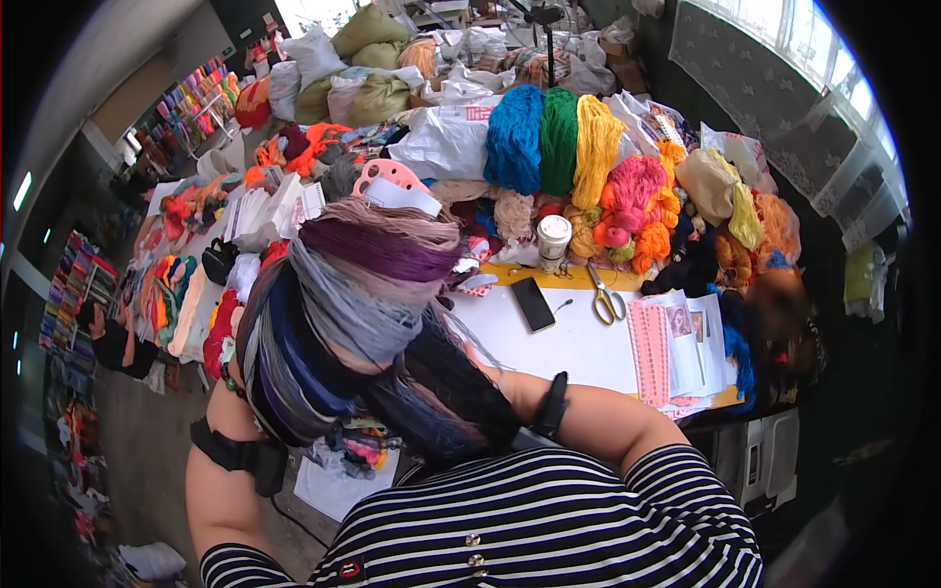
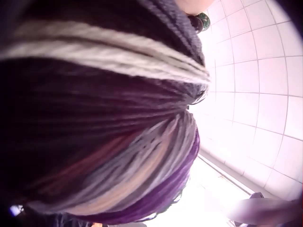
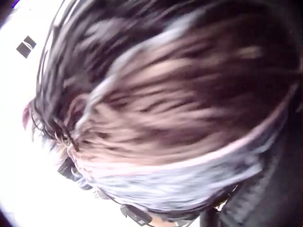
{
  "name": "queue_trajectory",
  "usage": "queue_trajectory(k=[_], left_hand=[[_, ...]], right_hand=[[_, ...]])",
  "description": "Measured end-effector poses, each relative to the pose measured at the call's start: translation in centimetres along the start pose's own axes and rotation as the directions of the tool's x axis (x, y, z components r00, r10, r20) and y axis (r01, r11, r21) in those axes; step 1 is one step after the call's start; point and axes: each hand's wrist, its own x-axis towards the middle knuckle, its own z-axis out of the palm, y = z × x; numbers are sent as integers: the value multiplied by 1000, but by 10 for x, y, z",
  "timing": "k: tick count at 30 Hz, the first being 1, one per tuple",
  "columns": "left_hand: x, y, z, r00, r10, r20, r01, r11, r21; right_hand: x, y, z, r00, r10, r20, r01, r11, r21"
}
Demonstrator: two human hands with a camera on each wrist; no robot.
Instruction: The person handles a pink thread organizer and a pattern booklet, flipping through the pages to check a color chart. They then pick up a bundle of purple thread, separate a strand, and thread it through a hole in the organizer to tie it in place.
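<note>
A large bundle of yarn skeins (image 1: pixel 377 284) in purple, grey, dusty pink, navy and black hangs between both arms, in front of the striped shirt. The left forearm (image 1: pixel 230 416), with a beaded bracelet (image 2: pixel 203 21) at the wrist, reaches up at the bundle's left side. From the right, the right forearm (image 1: pixel 598 416) runs in behind the dark strands. Yarn covers both hands, so their fingers are hidden. Dark purple yarn (image 2: pixel 94 94) with a pale cord (image 2: pixel 123 59) across it fills most of the left wrist view. Blurred brown and grey strands (image 3: pixel 180 104) fill the right wrist view.
On the white-topped table (image 1: pixel 480 333) lie a black phone (image 1: pixel 532 304), scissors (image 1: pixel 606 299), a lidded cup (image 1: pixel 554 240) and printed sheets (image 1: pixel 691 343). Blue (image 1: pixel 515 137), green (image 1: pixel 559 142) and yellow skeins (image 1: pixel 595 147) hang behind. Another person (image 1: pixel 123 338) is at far left.
</note>
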Motion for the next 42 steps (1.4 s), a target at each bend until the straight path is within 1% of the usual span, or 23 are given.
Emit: queue_trajectory(k=[1,4,5,7,8,9,12,15,16,17,18,20,23,25,26,28,29,32,36,38,40,41,42], left_hand=[[0,-3,-3,1000,-2,-1,2,1000,6],[-6,-15,-13,1000,3,-5,-3,999,46],[-8,-21,-16,1000,6,-3,-6,998,63],[-11,-39,-22,999,47,26,-50,986,160],[-10,-29,-11,948,307,86,-211,404,890],[-11,-41,-1,972,223,-79,-165,878,449],[0,-63,25,966,259,-22,-85,396,914],[-4,-66,60,985,-71,-158,171,251,953],[-10,-59,75,979,-98,-177,197,277,940],[-12,-65,86,999,-21,-38,42,268,962],[-18,-46,105,996,-61,59,-42,250,967],[-27,-24,128,944,99,315,-331,313,891],[-36,-32,138,913,-110,393,-297,480,825],[-41,-91,136,858,-234,457,-303,489,818],[-43,-107,137,835,-250,490,-321,502,803],[-45,-82,147,835,-74,545,-399,602,692],[-42,-68,152,829,15,560,-438,640,631],[-31,-52,161,782,-229,579,-430,474,768],[-7,-52,165,788,-278,549,-455,336,824],[11,-42,155,826,-105,553,-393,596,700],[20,-50,131,905,291,309,-424,649,631],[23,-49,120,940,290,180,-335,679,653],[25,-48,110,958,283,46,-242,709,663]], right_hand=[[-8,5,-9,995,21,99,-18,999,-32],[-21,6,43,998,25,-62,-59,769,-636],[-18,13,63,964,-216,-154,63,749,-660],[-18,6,67,926,-266,-268,-37,643,-765],[-17,3,68,899,-300,-320,-91,586,-805],[-11,7,63,855,-466,-228,-97,288,-953],[-8,6,88,797,-571,-197,-454,-351,-819],[-5,-8,114,801,-583,-138,-546,-617,-566],[-1,-17,120,810,-569,-144,-540,-626,-563],[5,-29,126,816,-558,-149,-535,-635,-557],[7,-38,131,821,-551,-153,-533,-642,-551],[6,-53,124,863,-465,-196,-471,-600,-647],[6,-45,97,897,-387,-214,-411,-547,-729],[0,-26,83,877,-381,-294,-452,-444,-773],[-6,-21,70,901,-418,-115,-348,-540,-766],[-16,-17,33,873,-420,247,-154,-719,-678],[-16,-15,19,932,-360,-43,-218,-462,-860],[-26,-18,49,869,-200,-453,-474,-75,-877],[-46,-18,23,844,-274,-461,-474,21,-881],[-62,-13,5,868,-310,-389,-341,200,-919],[-82,-6,-41,878,-375,-296,-130,409,-903],[-94,-10,-32,848,-327,-416,-249,448,-859],[-106,-10,-36,826,-340,-450,-201,568,-798]])
